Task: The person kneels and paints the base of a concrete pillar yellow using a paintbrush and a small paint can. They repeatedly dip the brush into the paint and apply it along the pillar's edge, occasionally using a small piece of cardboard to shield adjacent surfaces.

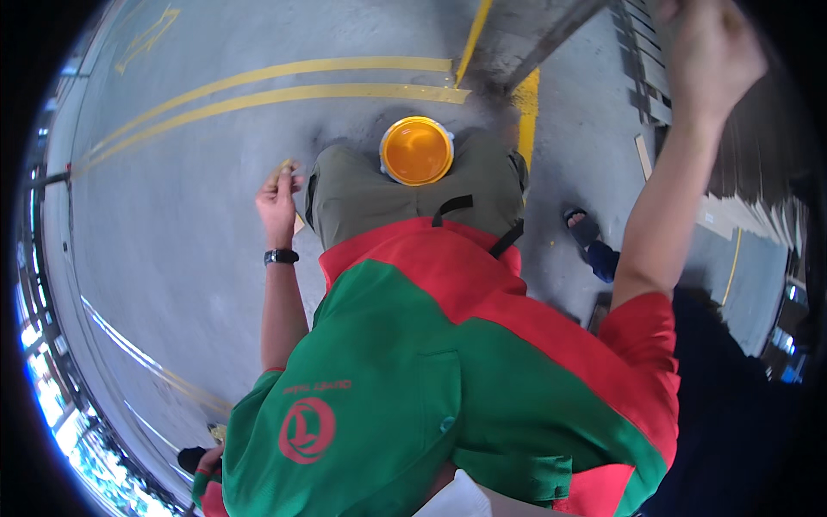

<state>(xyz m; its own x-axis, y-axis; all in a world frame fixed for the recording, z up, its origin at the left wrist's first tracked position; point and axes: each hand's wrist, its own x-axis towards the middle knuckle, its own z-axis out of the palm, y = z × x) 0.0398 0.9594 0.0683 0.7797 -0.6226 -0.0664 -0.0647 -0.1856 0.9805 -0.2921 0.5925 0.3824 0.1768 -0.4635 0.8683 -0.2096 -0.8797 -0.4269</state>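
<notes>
Between my knees sits a round bucket [417,151] with an orange inside and a yellow rim. My left hand [276,204] is held out to the left of my thigh, a dark band on its wrist. Its fingers are closed in a pinch, with a small yellowish bit at the tips that I cannot name. My right hand [719,65] is raised far to the upper right, close to the stacked sheets. Its fingers look curled, but they are blurred and partly in shadow, so anything held there is hidden.
A dark metal post [556,45] rises beyond the bucket. Brown flat sheets [767,211] are stacked at the right. Another person's sandalled foot [583,226] is near my right side, and a person's hand [212,457] shows at lower left. Yellow lines [345,92] mark the grey floor.
</notes>
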